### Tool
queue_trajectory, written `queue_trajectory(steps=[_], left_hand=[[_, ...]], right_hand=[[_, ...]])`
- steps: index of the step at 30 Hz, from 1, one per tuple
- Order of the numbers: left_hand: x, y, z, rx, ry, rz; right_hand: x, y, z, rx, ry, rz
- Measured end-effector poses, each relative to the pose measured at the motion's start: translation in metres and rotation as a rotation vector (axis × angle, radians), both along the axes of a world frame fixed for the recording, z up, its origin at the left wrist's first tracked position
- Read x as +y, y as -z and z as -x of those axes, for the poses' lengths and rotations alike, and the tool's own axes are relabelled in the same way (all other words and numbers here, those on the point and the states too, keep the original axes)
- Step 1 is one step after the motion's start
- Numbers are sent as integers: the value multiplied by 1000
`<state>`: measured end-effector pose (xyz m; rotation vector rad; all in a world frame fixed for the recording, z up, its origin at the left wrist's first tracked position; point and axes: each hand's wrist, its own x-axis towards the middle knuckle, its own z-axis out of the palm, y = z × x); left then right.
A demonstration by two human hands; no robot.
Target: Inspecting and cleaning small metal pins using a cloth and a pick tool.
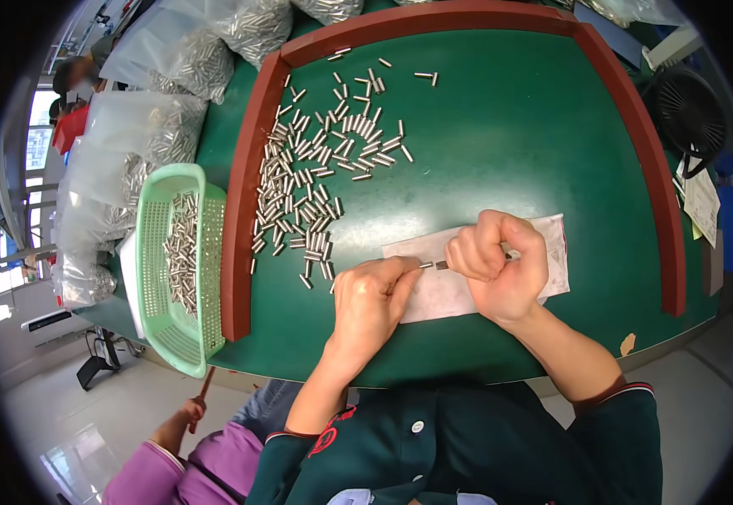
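Over a pale, stained cloth (434, 305), my left hand (366, 299) pinches a small silver metal cylinder (426, 265) between thumb and fingertips. My right hand (505, 265) is curled tight around a slim tool whose dark narrow tip (442, 265) points at the cylinder's end. Between tip and cylinder there seems to be only a slight gap. The fist hides most of the tool, so its kind does not show. To the left of my hands, many loose metal cylinders (299, 189) lie scattered on the green tabletop (501, 126).
A raised red-brown border (244, 210) frames the table's left, far and right sides. Beyond its left side stands a green plastic basket (212, 278) of cylinders, with clear bags (164, 126) of them behind. A black fan (688, 114) is at right. Another person's purple sleeve (151, 471) shows lower left.
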<state>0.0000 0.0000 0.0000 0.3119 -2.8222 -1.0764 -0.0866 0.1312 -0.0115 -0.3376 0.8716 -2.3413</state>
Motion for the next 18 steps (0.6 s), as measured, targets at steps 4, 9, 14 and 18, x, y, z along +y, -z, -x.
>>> queue_trajectory(steps=[4,9,14,18], left_hand=[[1,0,0,-13,-19,-9],[3,0,2,-34,-24,-7],[2,3,0,47,-24,-34],[1,4,0,63,-24,-41]], right_hand=[[-3,4,0,-58,33,36],[-2,5,2,-86,37,72],[-4,5,1,-95,28,68],[-5,5,0,-97,27,63]])
